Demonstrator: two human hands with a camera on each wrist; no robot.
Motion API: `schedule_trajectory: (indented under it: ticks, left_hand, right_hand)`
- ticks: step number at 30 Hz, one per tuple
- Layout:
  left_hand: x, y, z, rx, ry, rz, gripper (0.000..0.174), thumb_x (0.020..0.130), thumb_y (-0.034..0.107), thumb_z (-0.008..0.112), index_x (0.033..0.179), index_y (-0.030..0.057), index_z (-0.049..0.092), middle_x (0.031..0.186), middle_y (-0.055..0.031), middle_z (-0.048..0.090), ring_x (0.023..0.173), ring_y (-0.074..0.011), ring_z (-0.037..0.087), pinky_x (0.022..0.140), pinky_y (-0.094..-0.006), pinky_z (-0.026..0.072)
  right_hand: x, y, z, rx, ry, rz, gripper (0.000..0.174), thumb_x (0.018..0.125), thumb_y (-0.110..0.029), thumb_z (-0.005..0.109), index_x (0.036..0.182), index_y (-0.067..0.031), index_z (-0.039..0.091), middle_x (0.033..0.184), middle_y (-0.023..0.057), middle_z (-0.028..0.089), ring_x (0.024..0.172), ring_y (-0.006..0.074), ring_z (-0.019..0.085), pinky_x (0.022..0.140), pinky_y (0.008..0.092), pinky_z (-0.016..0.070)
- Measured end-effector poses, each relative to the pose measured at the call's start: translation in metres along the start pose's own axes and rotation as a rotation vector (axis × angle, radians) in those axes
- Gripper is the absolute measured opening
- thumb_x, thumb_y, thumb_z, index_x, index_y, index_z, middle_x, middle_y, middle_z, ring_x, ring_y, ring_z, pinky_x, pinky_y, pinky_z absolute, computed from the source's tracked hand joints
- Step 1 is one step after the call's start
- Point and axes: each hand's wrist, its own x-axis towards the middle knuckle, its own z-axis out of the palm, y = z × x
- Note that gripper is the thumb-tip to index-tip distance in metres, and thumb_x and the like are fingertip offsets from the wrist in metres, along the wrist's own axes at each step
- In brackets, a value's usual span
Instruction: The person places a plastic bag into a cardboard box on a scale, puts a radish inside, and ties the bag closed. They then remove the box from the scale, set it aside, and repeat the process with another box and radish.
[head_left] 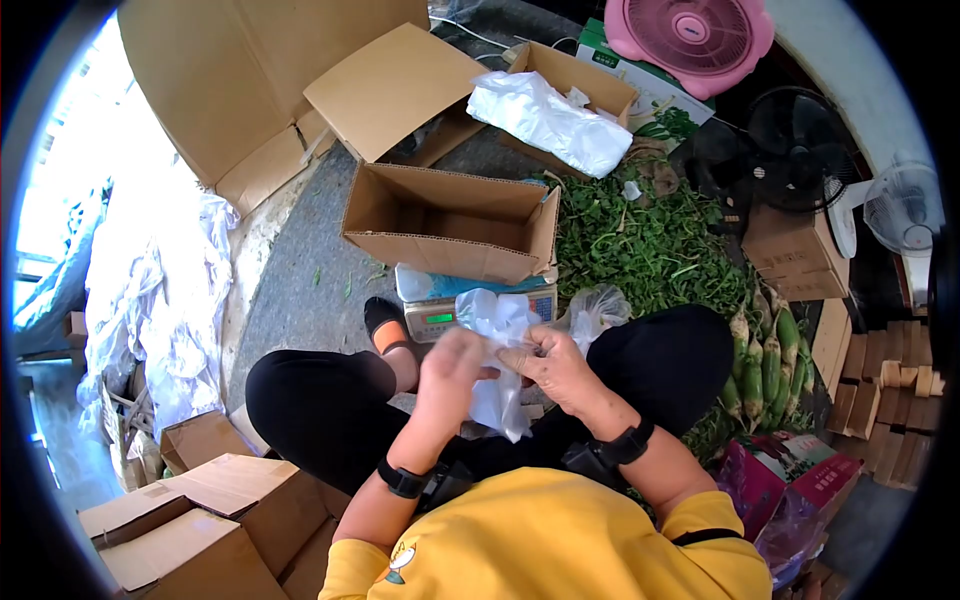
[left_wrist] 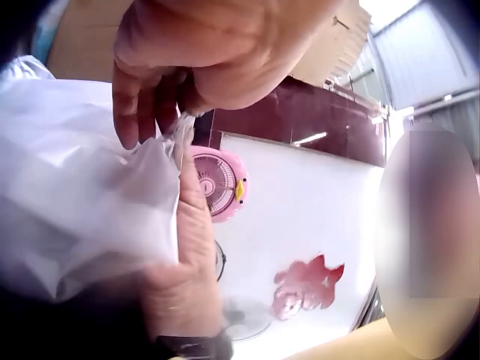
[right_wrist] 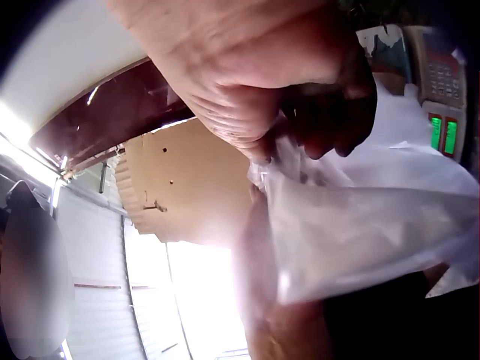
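Note:
A translucent white plastic bag (head_left: 492, 400) hangs between both hands over the lap. My right hand (head_left: 562, 372) pinches its gathered top edge; in the right wrist view the fingers of this hand (right_wrist: 300, 90) curl round the film. My left hand (head_left: 455, 370), blurred in the head view, is at the bag's left side; in the left wrist view its fingers (left_wrist: 135, 105) curl down onto the gathered film of the bag (left_wrist: 82, 180). Just beyond the hands stands a scale (head_left: 425, 318) with a lit green display.
An open cardboard box (head_left: 440, 250) rests on the scale. Beyond it, white plastic bags (head_left: 550, 115) lie on another box. Leafy greens (head_left: 640, 240) and long green-white radishes (head_left: 770, 370) lie to the right, near fans (head_left: 690, 30). More cartons (head_left: 200, 500) are at lower left.

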Motion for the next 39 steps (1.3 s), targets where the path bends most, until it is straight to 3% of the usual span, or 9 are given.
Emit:
schedule_trajectory:
  ticks: [7,10,13,15,20,27,31,37,39]
  left_hand:
    - [-0.001,0.033,-0.01,-0.586,0.112,0.01,0.011,0.092,0.015,0.047,0.099,0.0062,0.046,0.095,-0.0075,0.058,0.084,-0.02,0.061,0.072,-0.0349,0.0516]
    - [0.002,0.035,-0.008,0.669,0.128,0.39,0.027,0.074,-0.001,0.051,0.101,0.0008,0.05,0.084,-0.0084,0.058,0.072,-0.0116,0.056,0.059,-0.0239,0.0463]
    - [0.021,0.033,-0.027,0.591,0.296,0.319,0.016,0.077,0.001,0.054,0.093,-0.0019,0.056,0.075,-0.0076,0.06,0.064,-0.0095,0.056,0.055,-0.0222,0.0457]
    - [0.017,0.069,-0.025,0.042,0.368,0.155,0.008,0.085,0.005,0.051,0.086,0.0022,0.058,0.062,-0.0007,0.055,0.049,-0.0048,0.048,0.043,-0.0189,0.0386]
    - [0.025,0.1,-0.1,-0.23,0.763,0.342,0.018,0.082,0.002,0.044,0.096,-0.0019,0.055,0.075,-0.0031,0.057,0.061,-0.0092,0.054,0.051,-0.0223,0.0443]
    - [0.02,0.116,-0.092,0.72,0.685,0.299,0.051,0.077,0.004,0.051,0.126,-0.0021,0.041,0.106,-0.0153,0.054,0.093,-0.0227,0.056,0.082,-0.0306,0.0452]
    - [0.006,0.145,-0.023,0.931,0.444,0.832,0.073,0.069,0.009,0.067,0.134,0.0073,0.034,0.132,-0.0198,0.037,0.124,-0.0311,0.037,0.103,-0.0368,0.0296]
    - [0.057,0.148,0.018,1.186,0.398,0.666,0.058,0.069,0.006,0.063,0.125,0.0074,0.046,0.12,-0.0185,0.049,0.111,-0.0345,0.048,0.093,-0.0399,0.0397]
    - [0.083,0.148,-0.024,1.163,0.369,0.719,0.037,0.069,0.0,0.055,0.105,0.0061,0.06,0.102,-0.0162,0.059,0.095,-0.0345,0.056,0.083,-0.0376,0.0453]
  right_hand:
    - [0.004,-0.017,-0.007,-0.016,0.241,-0.213,0.012,0.081,-0.006,0.059,0.071,-0.0052,0.052,0.065,-0.0002,0.056,0.057,0.0071,0.053,0.05,0.0222,0.0427]
    - [0.006,-0.029,-0.015,0.614,0.177,-0.169,0.012,0.086,-0.013,0.051,0.091,-0.0035,0.056,0.083,0.0062,0.063,0.069,0.0153,0.061,0.064,0.027,0.0499]
    - [0.003,-0.057,-0.011,0.677,0.139,-0.261,0.025,0.091,-0.023,0.045,0.1,-0.0026,0.056,0.094,0.0083,0.061,0.084,0.0166,0.06,0.076,0.029,0.0481]
    - [0.004,-0.063,-0.029,0.481,0.186,-0.328,0.035,0.091,-0.027,0.042,0.106,0.0016,0.055,0.104,0.0105,0.059,0.094,0.0195,0.057,0.083,0.0338,0.046]
    - [0.017,-0.104,-0.084,0.333,0.546,-0.389,0.03,0.087,-0.034,0.054,0.08,-0.0055,0.059,0.078,0.0012,0.056,0.07,0.0116,0.052,0.063,0.0254,0.0412]
    - [0.02,-0.168,-0.078,0.057,0.492,-0.496,0.038,0.088,-0.038,0.05,0.075,-0.0034,0.06,0.075,0.0013,0.056,0.065,0.0107,0.048,0.061,0.026,0.0377]
    - [0.02,-0.184,-0.046,-0.206,0.354,-0.564,0.034,0.087,-0.032,0.048,0.075,-0.003,0.061,0.075,0.0027,0.059,0.066,0.0106,0.052,0.063,0.0237,0.0397]
    - [0.015,-0.184,-0.009,-0.307,-0.063,-0.668,0.026,0.079,-0.025,0.064,0.083,-0.0002,0.06,0.074,0.0034,0.06,0.071,0.0117,0.055,0.065,0.0287,0.0434]
    - [-0.002,-0.194,-0.009,-1.012,0.149,-0.678,0.024,0.073,-0.023,0.066,0.083,-0.0032,0.059,0.077,0.0098,0.062,0.07,0.0271,0.06,0.066,0.0366,0.0455]
